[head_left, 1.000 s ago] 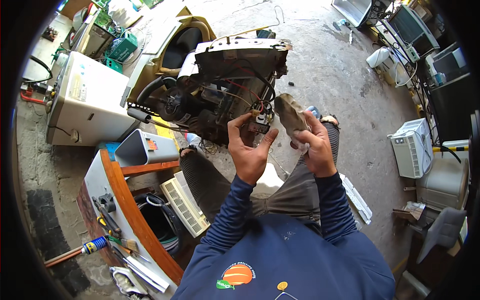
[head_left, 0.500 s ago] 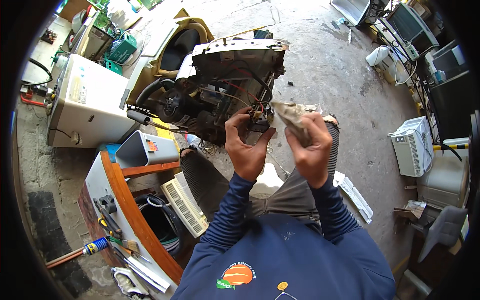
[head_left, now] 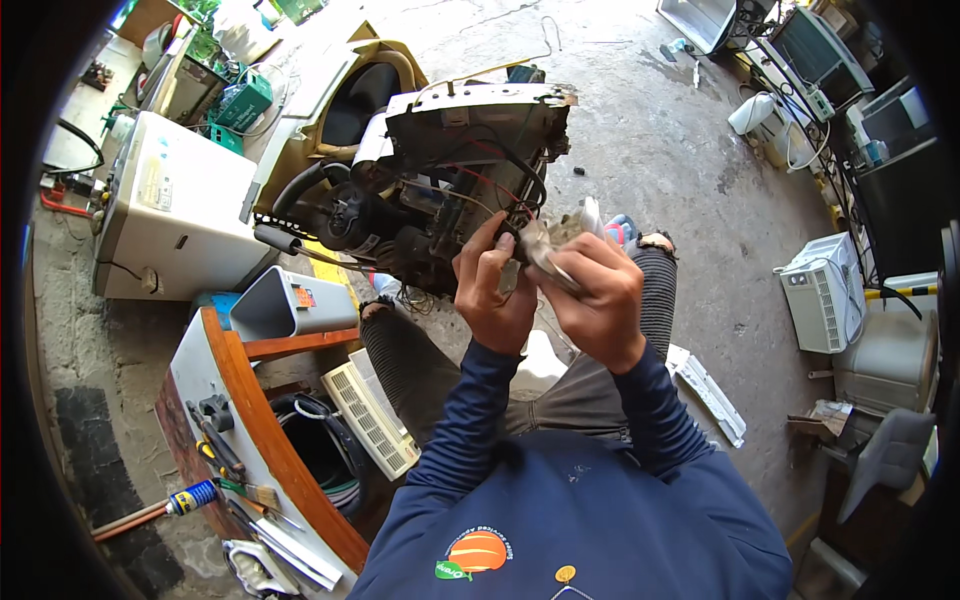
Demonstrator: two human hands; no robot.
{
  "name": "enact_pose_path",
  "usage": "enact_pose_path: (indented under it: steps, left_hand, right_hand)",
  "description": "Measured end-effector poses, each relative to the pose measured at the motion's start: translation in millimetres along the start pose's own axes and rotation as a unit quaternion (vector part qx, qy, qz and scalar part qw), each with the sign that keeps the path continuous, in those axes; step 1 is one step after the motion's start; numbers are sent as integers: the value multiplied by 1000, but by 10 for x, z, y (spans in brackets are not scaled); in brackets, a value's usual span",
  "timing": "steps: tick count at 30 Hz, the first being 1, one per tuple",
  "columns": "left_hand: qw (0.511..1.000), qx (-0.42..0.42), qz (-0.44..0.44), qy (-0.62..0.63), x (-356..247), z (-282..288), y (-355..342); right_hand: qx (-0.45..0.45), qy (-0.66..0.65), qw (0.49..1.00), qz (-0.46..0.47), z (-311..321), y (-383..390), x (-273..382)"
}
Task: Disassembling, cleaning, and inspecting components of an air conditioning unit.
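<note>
A crumpled grey-beige rag is sitting just off the right side of a stripped machine chassis, in front of the seated person. The right hand is closing tightly around the rag and bunching it between thumb and fingers. Right beside it, the left hand is pinching a small part, mostly hidden by fingers and cloth, at the chassis's near corner. The rag is lying against or very near this part; which of the two is unclear. Red wires are running down from the chassis toward the fingers, and a dark round motor is resting at its left. Farther left, a white cabinet is standing on the concrete floor. Nearer the person, a wood-edged bench is carrying a paintbrush and a blue spray can. A cream grille panel is leaning beside it.
</note>
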State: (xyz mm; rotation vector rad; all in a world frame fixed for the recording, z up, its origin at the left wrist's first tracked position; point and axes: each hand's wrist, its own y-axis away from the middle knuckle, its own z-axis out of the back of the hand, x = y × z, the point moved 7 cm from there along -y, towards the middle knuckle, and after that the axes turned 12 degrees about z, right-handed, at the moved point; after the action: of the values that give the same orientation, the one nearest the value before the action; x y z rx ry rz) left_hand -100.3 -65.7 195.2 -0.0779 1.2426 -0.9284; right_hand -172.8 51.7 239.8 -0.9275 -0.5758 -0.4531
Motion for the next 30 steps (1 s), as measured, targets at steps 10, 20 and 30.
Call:
enact_pose_path:
  steps: [10, 20, 30]
  left_hand:
    - [971, 13, 174, 166, 151, 16, -26]
    - [976, 33, 146, 159, 133, -47, -106]
    - [981, 52, 140, 120, 15, -60, -150]
  right_hand:
    - [37, 120, 981, 150, -36, -252, 25]
    - [29, 77, 978, 192, -120, -225, -256]
    - [34, 62, 968, 241, -87, -195, -309]
